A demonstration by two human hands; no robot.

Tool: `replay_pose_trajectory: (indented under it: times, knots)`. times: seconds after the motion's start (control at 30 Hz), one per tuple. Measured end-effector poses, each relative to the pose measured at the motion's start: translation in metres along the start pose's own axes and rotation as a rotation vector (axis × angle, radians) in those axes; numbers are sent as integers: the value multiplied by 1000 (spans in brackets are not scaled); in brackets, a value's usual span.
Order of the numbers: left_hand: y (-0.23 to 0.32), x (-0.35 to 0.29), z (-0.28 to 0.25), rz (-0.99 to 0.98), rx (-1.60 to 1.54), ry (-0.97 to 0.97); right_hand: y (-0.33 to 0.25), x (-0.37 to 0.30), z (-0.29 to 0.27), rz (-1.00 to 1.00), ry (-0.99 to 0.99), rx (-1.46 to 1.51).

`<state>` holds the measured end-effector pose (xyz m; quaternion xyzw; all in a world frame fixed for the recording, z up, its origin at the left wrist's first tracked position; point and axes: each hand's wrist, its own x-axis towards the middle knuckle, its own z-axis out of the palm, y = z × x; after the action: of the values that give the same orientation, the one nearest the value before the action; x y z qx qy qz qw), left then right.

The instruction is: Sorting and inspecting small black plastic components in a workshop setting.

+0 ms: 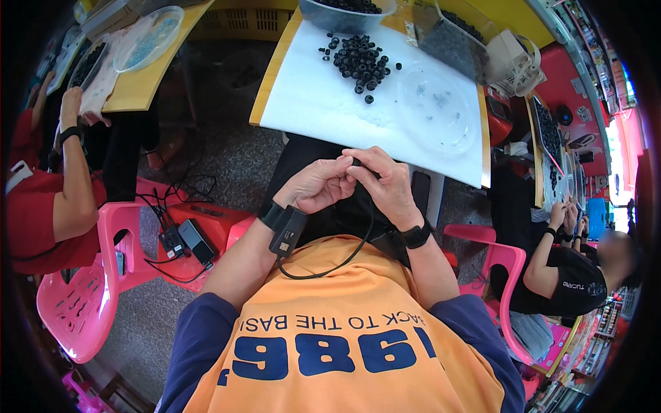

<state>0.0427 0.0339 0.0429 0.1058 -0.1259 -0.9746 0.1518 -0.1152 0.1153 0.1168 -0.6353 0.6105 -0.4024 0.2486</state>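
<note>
My left hand (320,183) and my right hand (387,187) meet over my lap, just off the near edge of the table. Between their fingertips is a small round black part (356,163), mostly covered by the fingers. Both hands are closed around it in a pinch. On the white-covered table (296,103) ahead lies a loose pile of small round black parts (361,62), some with a hole in the middle. To its right sits a round clear plastic tray (441,141) with a few tiny pale bits in it.
A clear tub (348,19) and a clear box (451,48), both holding black parts, stand at the table's back. Pink chairs (79,303) flank me. Co-workers sit left and right. Cables and a black device (196,241) rest on a red stool at left.
</note>
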Motion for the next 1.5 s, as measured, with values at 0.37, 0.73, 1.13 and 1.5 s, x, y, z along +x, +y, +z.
replay_pose_trajectory:
  times: [0.37, 0.73, 1.13, 1.5]
  knots:
    - [8, 1, 10, 126, 32, 116, -56, 100, -152, -188, 485, 60]
    - [16, 4, 13, 223, 1, 252, 36, 183, -165, -156, 355, -215]
    - [13, 7, 4, 253, 58, 240, 81, 93, -26, -50, 184, -366]
    - [2, 6, 19, 357, 409, 387, 4, 15, -22, -86, -12, -10]
